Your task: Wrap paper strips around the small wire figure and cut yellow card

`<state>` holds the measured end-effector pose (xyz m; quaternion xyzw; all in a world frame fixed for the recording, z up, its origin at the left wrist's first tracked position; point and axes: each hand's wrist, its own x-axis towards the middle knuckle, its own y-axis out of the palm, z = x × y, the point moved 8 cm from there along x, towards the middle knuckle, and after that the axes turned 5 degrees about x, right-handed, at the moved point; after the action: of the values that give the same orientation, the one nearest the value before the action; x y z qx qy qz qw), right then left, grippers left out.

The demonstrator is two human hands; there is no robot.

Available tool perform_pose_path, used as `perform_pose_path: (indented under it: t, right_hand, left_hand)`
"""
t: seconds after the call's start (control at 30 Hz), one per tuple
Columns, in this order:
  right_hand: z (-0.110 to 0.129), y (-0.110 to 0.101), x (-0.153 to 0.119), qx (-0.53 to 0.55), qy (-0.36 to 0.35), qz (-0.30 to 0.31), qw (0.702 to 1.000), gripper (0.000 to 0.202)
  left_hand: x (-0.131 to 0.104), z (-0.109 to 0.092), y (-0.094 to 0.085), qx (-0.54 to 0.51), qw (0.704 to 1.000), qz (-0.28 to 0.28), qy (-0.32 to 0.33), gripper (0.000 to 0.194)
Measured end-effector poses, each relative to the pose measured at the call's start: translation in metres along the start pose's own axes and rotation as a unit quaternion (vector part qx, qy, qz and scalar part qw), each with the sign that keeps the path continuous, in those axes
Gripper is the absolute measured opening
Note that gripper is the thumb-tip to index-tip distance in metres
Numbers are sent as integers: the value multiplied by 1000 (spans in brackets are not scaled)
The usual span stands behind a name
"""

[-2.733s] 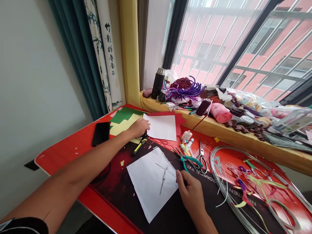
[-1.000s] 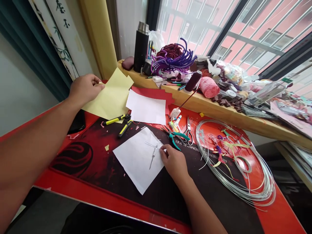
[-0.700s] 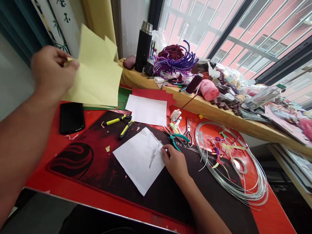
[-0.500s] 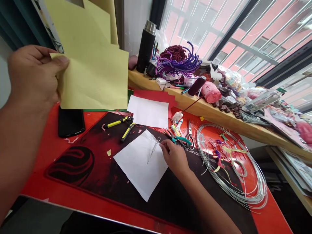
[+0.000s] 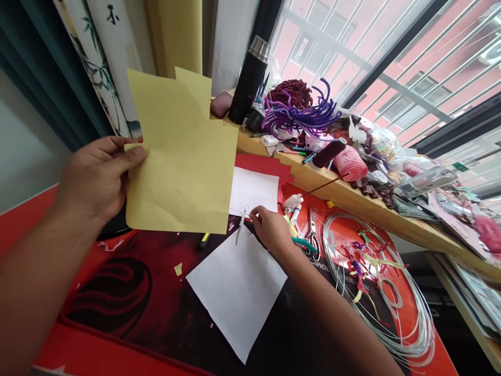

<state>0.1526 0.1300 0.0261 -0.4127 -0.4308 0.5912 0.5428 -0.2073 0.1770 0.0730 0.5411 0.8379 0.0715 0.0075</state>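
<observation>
Her left hand (image 5: pixel 97 180) pinches the yellow sheet (image 5: pixel 180 162) aloft by its edge, while the right hand (image 5: pixel 270 230) nips the wire figure (image 5: pixel 240 224) above the white paper (image 5: pixel 238 287); a steadier, flatter sheet would help.

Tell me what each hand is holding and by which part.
The left hand pinches the yellow paper at its left edge, lifted off the desk. The right hand holds a small wire figure by its upper end.
</observation>
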Motion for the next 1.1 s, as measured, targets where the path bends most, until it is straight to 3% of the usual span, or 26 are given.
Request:
perform_pose_path:
  t: [0.23,0.4,0.5,0.67,0.77,0.83,0.93,1.1]
  right_hand:
    - [-8,8,12,34,3,-16,999,17]
    - [-10,2,-8,110,4,-54,992,28]
    - [-13,-1,-37,284,7,-73,956,36]
    - [-19,13,-85,501,18,7,865,50]
    - [-25,15,-105,590,26,26,807,63]
    - [-28,14,-115,607,23,20,794,65]
    - [-38,16,-128,591,42,-20,805,58]
    - [-76,7,-148,530,83,-179,825,56]
  left_hand:
    - [0,13,0,-2,1000,11,-18,22]
    - [-8,23,11,-15,998,40,-42,21]
    - [-18,26,25,-26,995,76,-59,24]
    - [-48,28,59,-27,986,146,-73,33]
    - [-75,32,85,-13,978,198,-70,42]
    - [-95,36,101,0,972,225,-70,46]
    - [-125,41,121,21,963,260,-73,52]
    - [-156,31,138,35,948,311,-64,51]
